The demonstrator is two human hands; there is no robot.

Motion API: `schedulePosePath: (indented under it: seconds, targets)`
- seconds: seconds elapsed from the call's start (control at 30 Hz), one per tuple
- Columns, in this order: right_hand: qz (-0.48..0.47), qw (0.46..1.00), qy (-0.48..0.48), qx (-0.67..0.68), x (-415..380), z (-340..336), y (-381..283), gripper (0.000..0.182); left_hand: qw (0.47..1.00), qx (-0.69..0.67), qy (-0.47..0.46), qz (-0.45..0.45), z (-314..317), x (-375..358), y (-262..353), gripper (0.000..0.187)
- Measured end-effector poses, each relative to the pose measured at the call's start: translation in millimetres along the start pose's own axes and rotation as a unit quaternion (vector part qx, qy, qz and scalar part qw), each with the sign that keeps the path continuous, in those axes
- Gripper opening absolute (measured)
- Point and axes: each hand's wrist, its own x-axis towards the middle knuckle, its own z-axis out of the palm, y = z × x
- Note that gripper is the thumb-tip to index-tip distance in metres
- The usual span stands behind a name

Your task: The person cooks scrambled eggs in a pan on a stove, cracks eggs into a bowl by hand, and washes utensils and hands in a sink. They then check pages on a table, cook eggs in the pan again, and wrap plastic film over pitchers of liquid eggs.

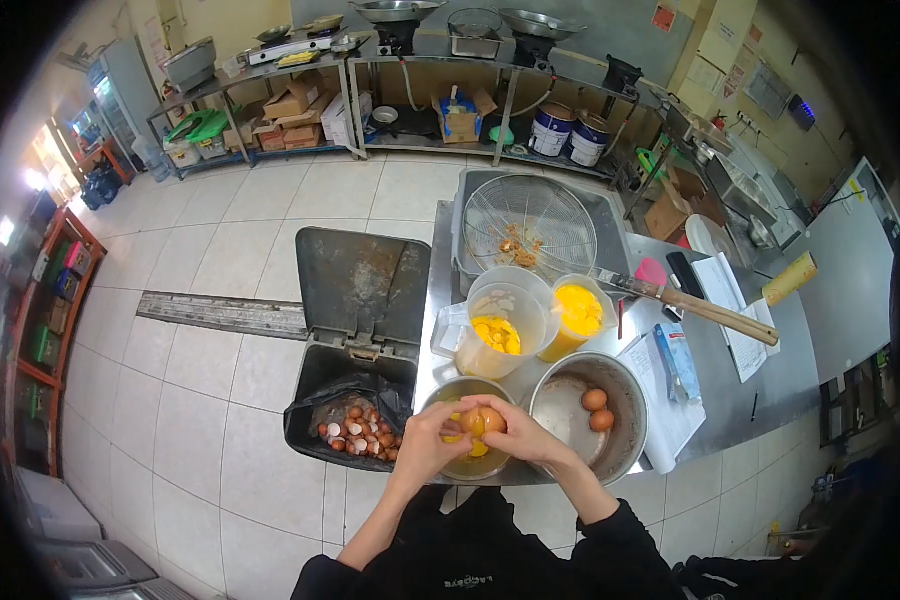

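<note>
Over a metal bowl [442, 393] with yellow egg yolk in it, both hands are wrapped around a brown egg [483, 420], whose shell looks split. My left hand [430, 438] grips it from the left, fingers curled in. From the right, my right hand [522, 436] closes on the same egg, thumbs near its front. Just right of the hands stands a deep metal pot [638, 415] with two brown eggs [598, 409] in it. Behind the bowl is a clear plastic pitcher [520, 300] holding yolks. Beside it, a second pitcher [576, 318] contains more yellow egg.
Left of the table, an open black bin [360, 285] holds broken eggshells [362, 437]. A wire strainer [530, 215] with a wooden handle [715, 310] rests across a grey tub [462, 225]. Papers [660, 400] and a blue box [678, 362] lie to the right.
</note>
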Motion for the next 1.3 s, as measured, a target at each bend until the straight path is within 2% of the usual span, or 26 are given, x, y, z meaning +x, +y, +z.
schedulePosePath:
  seconds: [0.07,0.13,0.27,0.33,0.4,0.47,0.5,0.53,0.57,0.6,0.63,0.67,0.7,0.73,0.77,0.83,0.87,0.9,0.97,1.03,1.07,1.13,1.27,1.3]
  targets:
    - [-0.028,0.998,-0.021,-0.045,1,-1,2,0.055,1.000,0.003,0.000,0.007,-3,-2,-2,0.043]
    - [-0.089,0.971,-0.013,-0.223,3,0,2,0.059,1.000,0.005,0.000,0.013,-4,-5,-5,0.043]
    - [-0.056,0.956,-0.011,-0.289,1,14,-24,0.059,0.995,0.066,0.042,0.058,-8,-16,-11,0.039]
    - [-0.138,0.916,0.016,-0.377,7,26,-26,0.063,0.989,0.103,0.071,0.080,-15,-26,-10,0.040]
    - [-0.171,0.920,-0.007,-0.354,19,45,-31,0.062,0.958,0.199,0.176,0.110,-28,-43,-2,0.040]
    - [-0.198,0.941,-0.051,-0.269,38,71,-35,0.059,0.941,0.237,0.230,0.067,-47,-64,2,0.040]
    - [-0.193,0.957,-0.072,-0.204,51,89,-36,0.056,0.943,0.228,0.243,0.010,-56,-74,-9,0.042]
    - [-0.175,0.960,-0.094,-0.199,71,107,-22,0.057,0.941,0.217,0.254,-0.046,-66,-83,-21,0.044]
    - [-0.155,0.962,-0.116,-0.193,90,124,2,0.057,0.929,0.264,0.242,-0.089,-73,-87,-27,0.048]
    - [-0.152,0.964,-0.103,-0.194,101,141,30,0.057,0.913,0.310,0.230,-0.131,-79,-92,-34,0.051]
    - [-0.177,0.935,-0.016,-0.307,111,158,59,0.056,0.917,0.311,0.220,-0.121,-83,-105,-50,0.051]
    - [-0.200,0.884,0.075,-0.415,119,166,73,0.055,0.894,0.352,0.229,-0.159,-90,-119,-76,0.052]
    - [-0.187,0.928,0.051,-0.319,114,161,67,0.053,0.867,0.390,0.240,-0.198,-101,-122,-94,0.054]
    - [-0.201,0.937,0.056,-0.280,104,144,56,0.048,0.870,0.387,0.236,-0.193,-111,-124,-102,0.054]
    - [-0.210,0.947,0.051,-0.239,87,122,39,0.043,0.865,0.375,0.270,-0.197,-117,-134,-108,0.052]
    - [-0.181,0.935,0.139,-0.271,28,56,-22,0.036,0.857,0.354,0.310,-0.209,-124,-144,-114,0.050]
    - [-0.227,0.917,0.187,-0.270,6,15,-28,0.027,0.861,0.333,0.324,-0.209,-130,-145,-115,0.048]
    - [-0.097,0.908,0.241,-0.328,-23,-15,-43,0.023,0.863,0.314,0.336,-0.208,-134,-147,-115,0.046]
    - [0.061,0.823,0.275,-0.493,-64,-74,-12,0.015,0.861,0.315,0.335,-0.216,-134,-144,-115,0.043]
    - [0.223,0.737,0.203,-0.604,-89,-109,48,0.015,0.886,0.268,0.331,-0.184,-133,-136,-121,0.040]
    - [0.226,0.738,0.204,-0.603,-91,-106,74,0.015,0.887,0.269,0.327,-0.184,-131,-128,-120,0.040]
    - [0.264,0.608,0.186,-0.726,-94,-99,108,0.019,0.911,0.223,0.312,-0.152,-122,-109,-115,0.036]
    - [0.254,0.659,0.184,-0.683,-95,-106,103,0.014,0.929,0.196,0.300,-0.089,-103,-73,-90,0.030]
    - [0.253,0.657,0.187,-0.685,-98,-110,103,0.014,0.930,0.195,0.301,-0.085,-99,-66,-84,0.030]
